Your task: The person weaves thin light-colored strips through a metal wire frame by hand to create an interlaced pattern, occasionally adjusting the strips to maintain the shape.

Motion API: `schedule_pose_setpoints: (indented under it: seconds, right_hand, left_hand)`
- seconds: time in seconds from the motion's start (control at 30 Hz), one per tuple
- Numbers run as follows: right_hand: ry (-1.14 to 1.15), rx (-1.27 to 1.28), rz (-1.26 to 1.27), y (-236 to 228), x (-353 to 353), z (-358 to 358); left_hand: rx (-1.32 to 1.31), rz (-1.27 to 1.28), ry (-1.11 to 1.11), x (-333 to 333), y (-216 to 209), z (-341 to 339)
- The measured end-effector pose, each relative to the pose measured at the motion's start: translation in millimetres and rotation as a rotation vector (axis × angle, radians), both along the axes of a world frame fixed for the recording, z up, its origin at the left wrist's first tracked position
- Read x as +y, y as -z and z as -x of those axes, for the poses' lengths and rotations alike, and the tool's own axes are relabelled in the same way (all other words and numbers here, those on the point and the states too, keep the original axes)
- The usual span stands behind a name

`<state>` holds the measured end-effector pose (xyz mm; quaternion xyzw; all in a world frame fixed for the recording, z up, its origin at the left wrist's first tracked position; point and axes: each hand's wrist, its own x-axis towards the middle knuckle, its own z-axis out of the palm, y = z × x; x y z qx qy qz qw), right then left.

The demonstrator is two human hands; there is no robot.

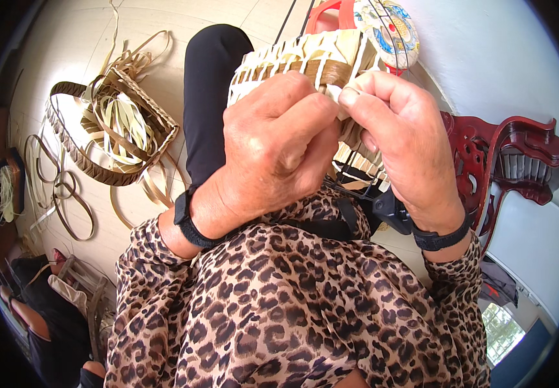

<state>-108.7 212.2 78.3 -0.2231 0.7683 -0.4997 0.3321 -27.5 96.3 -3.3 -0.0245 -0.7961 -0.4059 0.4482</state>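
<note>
On my lap, partly behind my hands, rests a half-woven basket [305,48] of cream and brown strips on a black wire frame. My left hand [279,139] is curled closed against its near side, thumb and fingers meeting at a pale strip [334,92]. From the right, my right hand [405,136] pinches the same strip between thumb and forefinger. Both fingertips almost touch there. My left palm and the lower part of the weave are hidden. Black bands circle both wrists, and a small black device sits by the right one.
Left on the tiled floor lies a braided basket [163,119] filled with loose strips, with curled brown strips [66,200] beside it. A red stool with a patterned round cushion [396,32] stands ahead. Carved dark-red furniture [486,155] is at right. Another person's arm [33,320] shows lower left.
</note>
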Motion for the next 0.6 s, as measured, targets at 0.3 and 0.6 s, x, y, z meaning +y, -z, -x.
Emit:
schedule_pose_setpoints:
  seconds: [0.3,0.6]
  right_hand:
    - [0.059,-0.014,0.084,6.3,0.2,0.1]
    - [0.089,-0.042,0.115,13.3,-0.6,1.9]
  left_hand:
    - [0.028,0.112,-0.233,13.7,3.2,4.4]
    - [-0.076,0.268,-0.143,8.4,-8.1,-5.1]
